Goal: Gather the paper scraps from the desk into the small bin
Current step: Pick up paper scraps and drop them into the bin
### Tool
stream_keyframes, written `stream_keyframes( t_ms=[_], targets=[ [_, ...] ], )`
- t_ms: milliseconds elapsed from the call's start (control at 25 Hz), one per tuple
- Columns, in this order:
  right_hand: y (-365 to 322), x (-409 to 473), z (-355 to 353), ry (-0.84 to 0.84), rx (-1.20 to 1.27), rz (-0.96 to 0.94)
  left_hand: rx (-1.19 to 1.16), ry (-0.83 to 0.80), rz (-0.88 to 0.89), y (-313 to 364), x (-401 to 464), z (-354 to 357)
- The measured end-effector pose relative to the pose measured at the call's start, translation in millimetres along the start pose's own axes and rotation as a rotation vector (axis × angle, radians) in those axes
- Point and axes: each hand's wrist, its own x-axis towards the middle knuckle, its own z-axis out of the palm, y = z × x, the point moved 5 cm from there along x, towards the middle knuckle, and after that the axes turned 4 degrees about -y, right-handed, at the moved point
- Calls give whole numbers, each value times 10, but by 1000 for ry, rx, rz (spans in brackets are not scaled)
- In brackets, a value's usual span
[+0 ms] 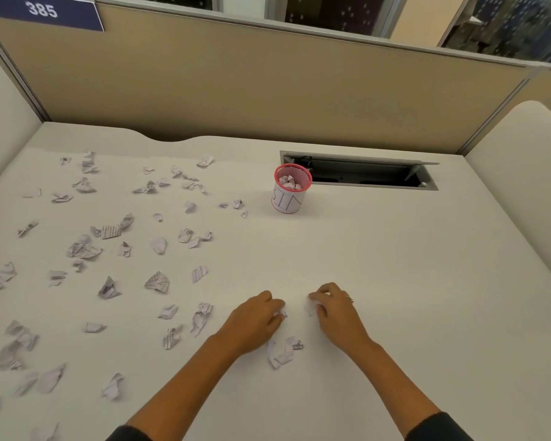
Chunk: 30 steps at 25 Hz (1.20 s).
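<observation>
Both grips curled on scraps, left hand point(257, 316), right hand point(337, 308), palms down

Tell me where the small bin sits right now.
In the head view the small bin stands upright on the desk, right of centre, just left of the open cable slot.

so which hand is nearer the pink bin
Right. The right hand lies almost straight below the pink bin; the left hand sits lower-left, slightly farther.
</observation>
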Motion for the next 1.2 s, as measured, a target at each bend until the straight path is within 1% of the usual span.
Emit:
stream_keyframes(
  t_ms=[80, 160, 200, 320, 360, 400, 480, 560, 680, 840, 960, 1080, 1200],
  targets=[
    [-159, -120, 119, -74, 18, -64, -22, -28, 18, 24, -47, 36],
    [-267, -198, 180, -171, 93, -98, -55, -61, 26, 15, -91, 21],
    [-295, -223, 158, -188, 149, -83, -67, -72, 25, 4, -116, -3],
    [-233, -278, 40, -158, 313, 31, -105, -126, 11, -25, -210, -53],
    [-211, -307, 39, -199, 328, 64, -120, -169, 7, -28, -252, -40],
    [-204, -348, 73, -267, 314, 86, -127, -219, 5, -25, -300, -6],
    [-251, -448, 188, -382, 192, 77, -87, -297, 11, 6, -387, 102],
    [-360, -516, 301, -407, 64, 26, -23, -272, 34, 54, -425, 189],
    [-511, -534, 433, -360, 26, 4, -55, -150, 20, 104, -424, 188],
    [-602, -497, 488, -221, 215, -10, -119, -49, -22, 96, -420, 160],
    [-604, -469, 516, -128, 279, -51, -144, 9, -49, 78, -409, 161],
    [-569, -441, 533, -53, 282, -67, -274, 28, -81, 27, -401, 123],
    [-507, -382, 528, -7, 255, -59, -315, -4, -74, -46, -404, 41]
  ],
)
